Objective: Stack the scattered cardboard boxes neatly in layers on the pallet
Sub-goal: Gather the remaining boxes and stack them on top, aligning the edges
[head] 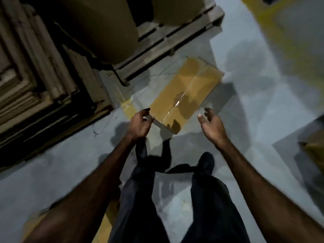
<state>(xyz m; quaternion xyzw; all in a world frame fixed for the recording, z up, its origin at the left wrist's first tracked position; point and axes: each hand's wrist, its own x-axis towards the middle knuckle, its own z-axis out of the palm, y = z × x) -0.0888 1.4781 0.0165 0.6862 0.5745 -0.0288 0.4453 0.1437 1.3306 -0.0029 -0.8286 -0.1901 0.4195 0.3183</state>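
A: Where is the cardboard box [186,92] right now?

B: I see it lying flat on the grey floor [254,71], just ahead of both hands, its taped top face up. Its near corner points back between the two hands.

A: And the hands themselves?

B: My left hand [140,124] is reaching out with the fingers loosely curled, its fingertips at the box's near left edge. The frame is blurred, so I cannot tell whether they touch it; it grips nothing. My right hand [211,124] is spread, palm turned inward, fingers relaxed, just off the box's near right edge and holding nothing.

A: What lies further out?

B: Beyond the box, ahead and to the left of the left hand, sits a wooden pallet [168,39] carrying large brown loads [105,27]. Far left of the left hand is a stack of flattened cardboard [35,81]. Another box [313,149] shows partly at the edge, well right of the right hand. Below the hands I see dark trousers and a black shoe [206,162].
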